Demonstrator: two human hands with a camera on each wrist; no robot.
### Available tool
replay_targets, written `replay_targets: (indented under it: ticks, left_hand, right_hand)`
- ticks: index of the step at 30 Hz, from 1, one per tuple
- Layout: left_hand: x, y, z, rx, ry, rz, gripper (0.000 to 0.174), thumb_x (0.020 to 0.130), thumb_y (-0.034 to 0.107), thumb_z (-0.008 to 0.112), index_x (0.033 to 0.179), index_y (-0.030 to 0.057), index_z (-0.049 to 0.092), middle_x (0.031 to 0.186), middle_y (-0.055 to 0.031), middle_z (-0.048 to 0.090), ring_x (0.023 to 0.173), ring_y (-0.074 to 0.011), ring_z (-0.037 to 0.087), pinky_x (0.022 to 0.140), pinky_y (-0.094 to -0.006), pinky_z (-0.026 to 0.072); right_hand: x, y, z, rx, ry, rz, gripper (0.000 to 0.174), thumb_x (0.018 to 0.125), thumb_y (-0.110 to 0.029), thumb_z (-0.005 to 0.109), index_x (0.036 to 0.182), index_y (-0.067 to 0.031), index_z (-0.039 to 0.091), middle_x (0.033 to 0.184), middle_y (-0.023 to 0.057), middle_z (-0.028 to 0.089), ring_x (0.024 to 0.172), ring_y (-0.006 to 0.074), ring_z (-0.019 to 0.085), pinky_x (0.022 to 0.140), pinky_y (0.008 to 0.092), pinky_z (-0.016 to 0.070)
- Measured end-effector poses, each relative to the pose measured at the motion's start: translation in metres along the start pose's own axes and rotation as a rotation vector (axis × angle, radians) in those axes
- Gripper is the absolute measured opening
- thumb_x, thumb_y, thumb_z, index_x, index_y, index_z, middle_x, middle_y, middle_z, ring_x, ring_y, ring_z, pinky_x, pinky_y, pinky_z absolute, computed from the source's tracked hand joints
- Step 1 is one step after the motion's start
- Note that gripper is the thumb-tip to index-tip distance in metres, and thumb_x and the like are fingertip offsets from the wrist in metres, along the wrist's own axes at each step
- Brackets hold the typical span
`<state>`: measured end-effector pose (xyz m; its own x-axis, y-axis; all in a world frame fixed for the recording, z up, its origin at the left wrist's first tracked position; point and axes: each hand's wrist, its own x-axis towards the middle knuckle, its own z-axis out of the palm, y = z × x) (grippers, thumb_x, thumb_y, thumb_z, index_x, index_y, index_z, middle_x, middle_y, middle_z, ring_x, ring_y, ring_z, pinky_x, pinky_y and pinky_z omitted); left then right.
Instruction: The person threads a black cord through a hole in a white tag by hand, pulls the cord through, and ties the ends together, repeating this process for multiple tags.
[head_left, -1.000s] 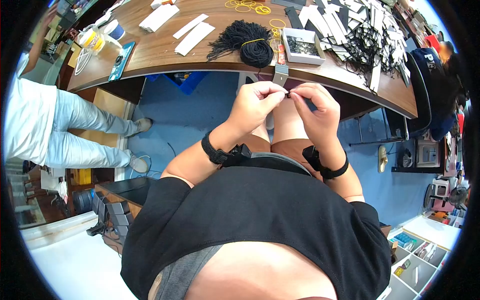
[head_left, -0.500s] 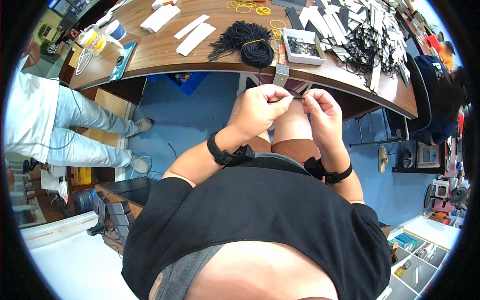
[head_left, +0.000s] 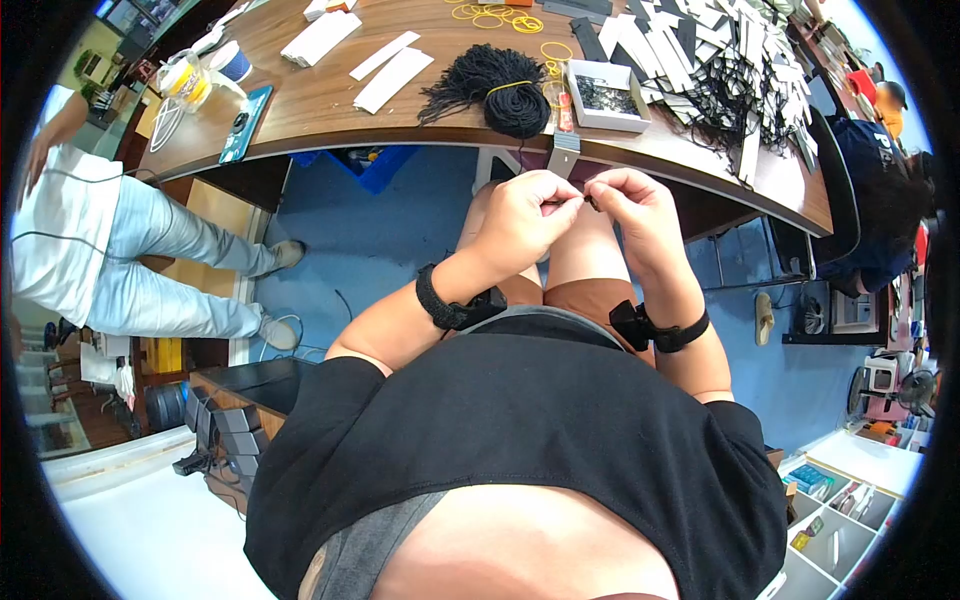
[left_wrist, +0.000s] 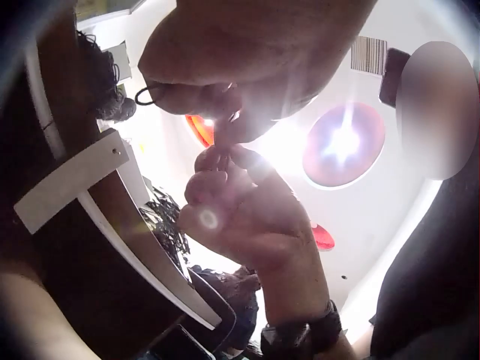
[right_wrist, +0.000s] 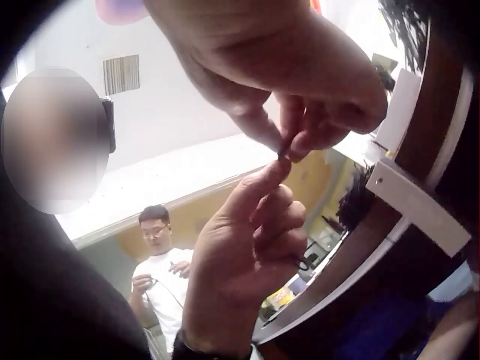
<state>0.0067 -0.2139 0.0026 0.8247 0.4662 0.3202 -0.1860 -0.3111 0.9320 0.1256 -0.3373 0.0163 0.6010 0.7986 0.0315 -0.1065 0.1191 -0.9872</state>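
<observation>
Above the lap, just off the table's front edge, the left hand [head_left: 522, 222] and right hand [head_left: 645, 218] meet at their fingertips. Between them they pinch a small dark cord [head_left: 590, 200]; its ends are mostly hidden by the fingers. In the left wrist view a thin black loop [left_wrist: 147, 95] sticks out beside the nearer hand. The right wrist view shows a dark bit of cord [right_wrist: 282, 153] where thumbs and fingertips meet. A bundle of black cords [head_left: 515, 105] tied with a yellow band lies on the table behind the hands.
On the table [head_left: 300, 110] are white strips [head_left: 393, 80], yellow bands [head_left: 525, 22], an open white box [head_left: 605, 95], a heap of black and white tags [head_left: 715, 60] and a phone [head_left: 245, 125]. A grey metal piece [head_left: 562, 152] juts from the front edge. Someone stands at left [head_left: 150, 250].
Over the last second both hands moved apart, showing the dark cord stretched between them, then came back together. They now sit slightly further right. The standing person's arm has shifted.
</observation>
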Motion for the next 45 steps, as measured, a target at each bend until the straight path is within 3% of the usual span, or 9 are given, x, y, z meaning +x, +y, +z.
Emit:
replay_targets:
  ticks: [5, 8, 10, 13, 25, 28, 37, 40, 45]
  left_hand:
    - [-0.001, -0.001, -0.003, 0.056, -0.054, 0.068, 0.007, 0.079, 0.005, 0.065, 0.083, -0.0008, 0.066, 0.069, -0.0023, 0.054, 0.060, -0.0060, 0.047, 0.053, -0.0224, 0.0385]
    - [-0.002, -0.007, -0.002, 0.096, -0.069, 0.145, 0.007, 0.078, 0.005, 0.065, 0.083, -0.0003, 0.066, 0.067, -0.0035, 0.053, 0.058, -0.0076, 0.047, 0.052, -0.0236, 0.0381]
    - [0.000, -0.009, -0.003, 0.225, -0.072, 0.276, 0.009, 0.078, 0.005, 0.065, 0.085, 0.0001, 0.067, 0.066, -0.0037, 0.053, 0.056, -0.0083, 0.047, 0.052, -0.0240, 0.0377]
    - [0.000, 0.000, 0.000, 0.182, 0.016, 0.241, 0.014, 0.077, 0.006, 0.066, 0.090, 0.0013, 0.067, 0.065, -0.0042, 0.052, 0.056, -0.0093, 0.047, 0.052, -0.0244, 0.0376]
    - [0.001, 0.007, 0.003, 0.132, -0.072, 0.058, 0.017, 0.080, 0.004, 0.066, 0.096, 0.0002, 0.067, 0.080, -0.0059, 0.060, 0.068, -0.0102, 0.054, 0.062, -0.0226, 0.0437]
    - [0.004, -0.005, 0.010, -0.185, -0.024, 0.051, 0.014, 0.081, 0.004, 0.065, 0.094, -0.0004, 0.067, 0.080, -0.0059, 0.061, 0.070, -0.0114, 0.056, 0.063, -0.0230, 0.0444]
    - [0.001, -0.002, 0.006, 0.006, -0.014, 0.066, 0.010, 0.082, 0.003, 0.064, 0.092, -0.0010, 0.066, 0.078, -0.0026, 0.061, 0.068, -0.0067, 0.052, 0.060, -0.0216, 0.0419]
    - [0.001, -0.007, 0.008, -0.137, 0.079, -0.050, 0.008, 0.083, 0.003, 0.064, 0.089, -0.0020, 0.065, 0.077, -0.0009, 0.059, 0.066, -0.0052, 0.050, 0.059, -0.0203, 0.0408]
    - [0.004, -0.001, 0.004, -0.093, 0.138, 0.052, 0.007, 0.083, 0.003, 0.064, 0.089, -0.0024, 0.064, 0.077, -0.0005, 0.058, 0.067, -0.0047, 0.049, 0.059, -0.0197, 0.0408]
  right_hand:
    - [-0.001, 0.015, 0.004, 0.397, 0.043, 0.274, 0.008, 0.084, -0.012, 0.065, 0.086, -0.0042, 0.065, 0.073, -0.0006, 0.059, 0.062, 0.0068, 0.048, 0.059, 0.0195, 0.0382]
    - [-0.005, 0.016, 0.008, 0.475, 0.111, 0.315, 0.008, 0.084, -0.013, 0.065, 0.086, -0.0050, 0.065, 0.073, -0.0009, 0.059, 0.063, 0.0062, 0.048, 0.059, 0.0185, 0.0374]
    - [-0.005, 0.018, 0.004, 0.425, 0.077, 0.271, 0.007, 0.084, -0.012, 0.065, 0.086, -0.0049, 0.065, 0.073, -0.0012, 0.058, 0.063, 0.0059, 0.048, 0.059, 0.0182, 0.0375]
    - [-0.005, 0.016, -0.005, 0.431, 0.036, 0.241, 0.006, 0.083, -0.011, 0.065, 0.085, -0.0046, 0.064, 0.072, -0.0016, 0.058, 0.063, 0.0058, 0.048, 0.059, 0.0183, 0.0378]
    - [-0.007, 0.016, 0.000, 0.202, 0.113, 0.074, 0.013, 0.084, -0.011, 0.064, 0.090, -0.0001, 0.067, 0.078, 0.0011, 0.063, 0.064, 0.0050, 0.046, 0.061, 0.0185, 0.0380]
    - [-0.007, 0.010, 0.004, 0.118, 0.079, 0.032, 0.013, 0.085, -0.012, 0.064, 0.092, -0.0010, 0.068, 0.081, 0.0009, 0.064, 0.065, 0.0042, 0.047, 0.061, 0.0181, 0.0382]
    - [-0.006, 0.010, 0.000, 0.227, -0.022, 0.098, 0.018, 0.088, -0.013, 0.061, 0.099, 0.0006, 0.065, 0.081, 0.0008, 0.063, 0.065, 0.0047, 0.049, 0.062, 0.0185, 0.0396]
    - [-0.010, -0.001, 0.008, 0.099, 0.102, -0.074, 0.020, 0.090, -0.013, 0.058, 0.103, 0.0006, 0.064, 0.082, 0.0010, 0.063, 0.068, 0.0051, 0.051, 0.065, 0.0187, 0.0410]
    - [-0.020, 0.005, 0.017, -0.598, 0.293, -0.453, 0.021, 0.073, -0.010, 0.076, 0.082, -0.0021, 0.058, 0.073, 0.0037, 0.061, 0.062, 0.0096, 0.054, 0.058, 0.0230, 0.0453]
